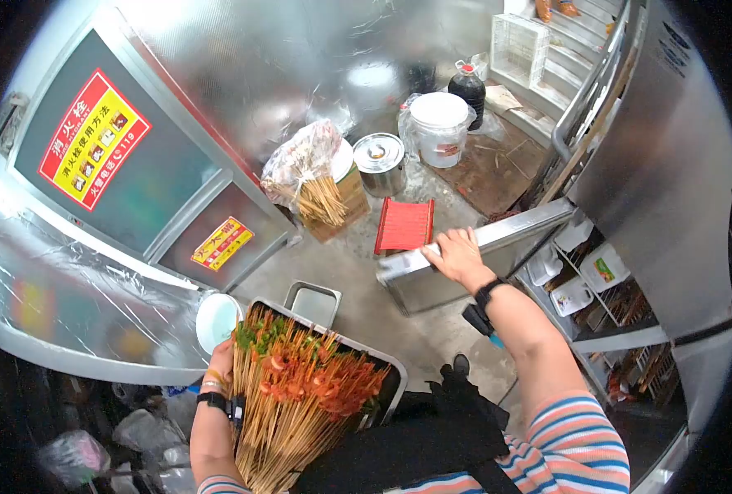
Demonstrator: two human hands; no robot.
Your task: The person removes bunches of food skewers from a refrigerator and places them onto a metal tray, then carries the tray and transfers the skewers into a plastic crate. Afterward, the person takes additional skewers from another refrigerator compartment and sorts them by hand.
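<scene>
Under skewers point(300, 387), tray point(393, 380) mostly hidden.

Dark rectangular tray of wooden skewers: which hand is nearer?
Left hand, at the left edge of the tray; the right hand is farther, on a silver metal door.

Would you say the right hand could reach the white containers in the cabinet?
Probably yes: the open door leaves the white containers exposed, though the right hand is on its edge.

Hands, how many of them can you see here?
2: the left hand, at the left side of the tray of skewers, and the right hand, on the steel door. No others show.
</scene>
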